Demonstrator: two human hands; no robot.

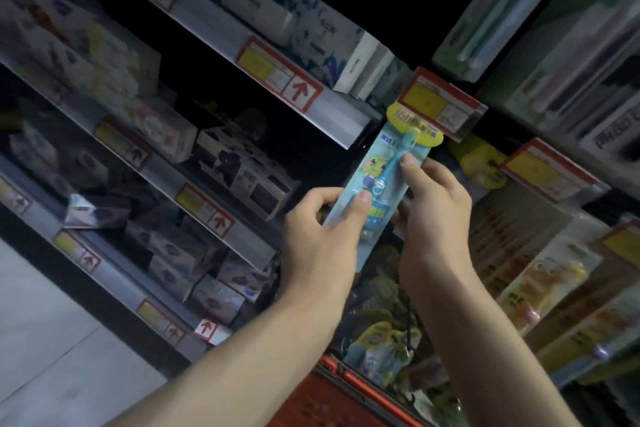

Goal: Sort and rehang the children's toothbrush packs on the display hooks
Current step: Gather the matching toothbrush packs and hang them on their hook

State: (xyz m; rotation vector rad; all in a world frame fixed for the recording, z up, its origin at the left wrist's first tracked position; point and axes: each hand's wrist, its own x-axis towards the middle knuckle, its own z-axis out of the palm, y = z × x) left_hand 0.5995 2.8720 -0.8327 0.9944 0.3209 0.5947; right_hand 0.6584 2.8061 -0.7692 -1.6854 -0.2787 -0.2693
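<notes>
Gripping the toothbrush pack (379, 180) by its long edges, left hand (318, 229) and right hand (436, 208) aim it toward 1 o'clock, its yellow top at the price tag (441, 102); the right hand is nearer.

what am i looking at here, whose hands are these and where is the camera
There is no machine here: a person is working with bare hands. The single picture comes from a wide-angle camera worn on their head, which is why the shelves look tilted. The left hand and the right hand both hold a light blue toothbrush pack. Its yellow top is raised beside a red and yellow price tag. Whether it is on a hook yet cannot be told. To the left are shelves of boxes. More hanging packs show on the right, and a red basket shows below.
</notes>
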